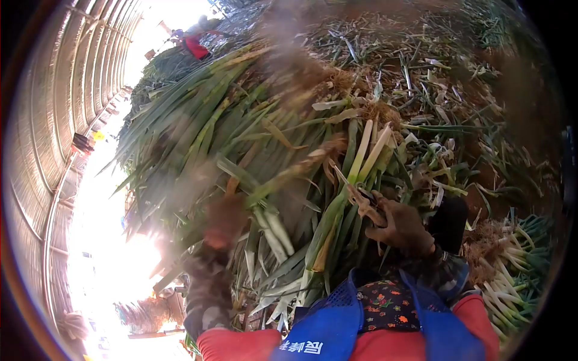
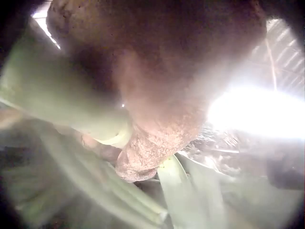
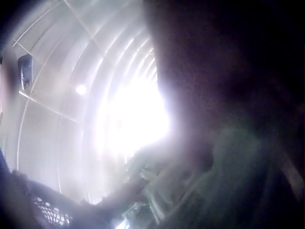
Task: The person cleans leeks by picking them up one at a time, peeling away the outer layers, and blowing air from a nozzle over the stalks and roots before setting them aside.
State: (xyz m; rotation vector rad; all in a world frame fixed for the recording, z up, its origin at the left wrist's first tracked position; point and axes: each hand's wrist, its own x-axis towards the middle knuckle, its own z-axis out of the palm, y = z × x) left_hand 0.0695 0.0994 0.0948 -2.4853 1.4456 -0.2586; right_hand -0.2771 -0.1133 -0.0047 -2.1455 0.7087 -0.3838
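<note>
Blurred by motion, my left hand (image 1: 226,221) is over the pile of leeks (image 1: 180,138). The left wrist view has its fingers (image 2: 152,152) curled round a broad green leek leaf (image 2: 66,102). Beside the hand a blurred leek (image 1: 274,185) slants up to the right across the pile. My right hand (image 1: 404,227) grips a tool with a narrow pointed blade and a wrapped handle (image 1: 367,209), tip toward the upper left; its exact kind I cannot tell. Pale leek stalks (image 1: 374,151) with roots lie just beyond that tip. The right wrist view is mostly dark and glare.
Cut leaves and scraps (image 1: 433,78) litter the ground at the upper right. More leeks with white stems (image 1: 506,298) lie at the lower right. A ribbed greenhouse wall (image 1: 48,120) curves along the left, and a red item (image 1: 195,47) shows at the far end.
</note>
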